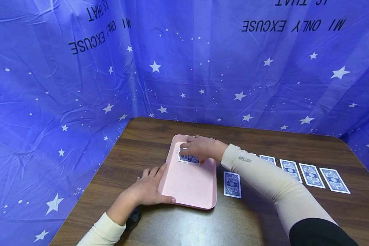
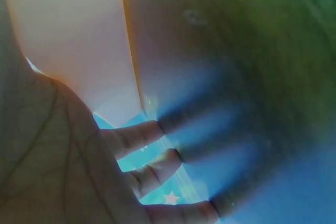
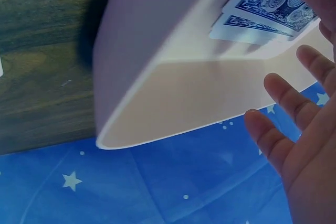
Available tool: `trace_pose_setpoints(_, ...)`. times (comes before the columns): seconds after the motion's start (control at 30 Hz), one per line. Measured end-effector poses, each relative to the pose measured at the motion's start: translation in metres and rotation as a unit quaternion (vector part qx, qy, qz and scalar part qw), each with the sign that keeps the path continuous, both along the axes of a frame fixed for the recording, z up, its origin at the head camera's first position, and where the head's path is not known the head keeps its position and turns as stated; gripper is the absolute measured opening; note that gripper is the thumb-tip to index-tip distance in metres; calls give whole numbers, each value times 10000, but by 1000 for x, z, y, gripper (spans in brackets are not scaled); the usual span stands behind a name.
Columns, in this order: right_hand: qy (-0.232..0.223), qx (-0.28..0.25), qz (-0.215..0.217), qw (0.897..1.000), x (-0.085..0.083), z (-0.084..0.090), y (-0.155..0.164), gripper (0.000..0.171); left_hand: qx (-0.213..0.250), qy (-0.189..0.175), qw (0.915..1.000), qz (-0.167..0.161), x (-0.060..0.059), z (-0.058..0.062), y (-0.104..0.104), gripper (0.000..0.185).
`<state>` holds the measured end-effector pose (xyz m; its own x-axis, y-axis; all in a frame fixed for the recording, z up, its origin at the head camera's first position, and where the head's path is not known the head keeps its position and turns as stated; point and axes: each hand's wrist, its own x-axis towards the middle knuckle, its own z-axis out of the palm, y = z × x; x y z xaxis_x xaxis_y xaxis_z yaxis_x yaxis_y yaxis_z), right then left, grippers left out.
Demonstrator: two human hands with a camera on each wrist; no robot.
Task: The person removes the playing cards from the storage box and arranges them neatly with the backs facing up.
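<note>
A pink tray [image 1: 187,186] lies on the brown wooden table [image 1: 135,143]. My left hand [image 1: 150,188] rests against the tray's left side, fingers straight, thumb along its near rim. In the left wrist view the left hand's fingers [image 2: 136,137] touch the tray's wall [image 2: 68,40]. My right hand [image 1: 198,147] reaches across and lies over a small stack of blue-backed cards [image 1: 189,159] at the tray's far end. The right wrist view shows the cards [image 3: 262,9] on the tray [image 3: 173,87], with the fingers [image 3: 278,98] spread and loose beside them.
One blue-backed card [image 1: 232,184] lies face down just right of the tray. A row of several more cards [image 1: 311,175] runs along the table to the right, partly hidden by my right sleeve. Blue starry cloth [image 1: 80,85] walls in the back and left.
</note>
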<state>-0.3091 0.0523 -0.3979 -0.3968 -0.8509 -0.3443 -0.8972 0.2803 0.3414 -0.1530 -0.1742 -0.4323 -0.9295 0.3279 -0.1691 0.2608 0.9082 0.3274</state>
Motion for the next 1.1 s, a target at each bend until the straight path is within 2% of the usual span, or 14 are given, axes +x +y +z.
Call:
trace_pose_setpoints(0.2,78,358,-151,9992,2,1,-6,95,24,31,10000,-30,0,0,0,131)
trace_pose_setpoints(0.33,70,380,-217,9990,4,3,-7,93,38,8,10000,-23,0,0,-1,131)
trace_pose_setpoints(0.73,116,263,-32,9996,1,2,-6,93,17,-7,10000,0,0,-1,-1,132)
trace_pose_setpoints(1.1,-246,-5,-343,9991,-6,0,0,90,-16,-74,10000,10,0,1,-1,132)
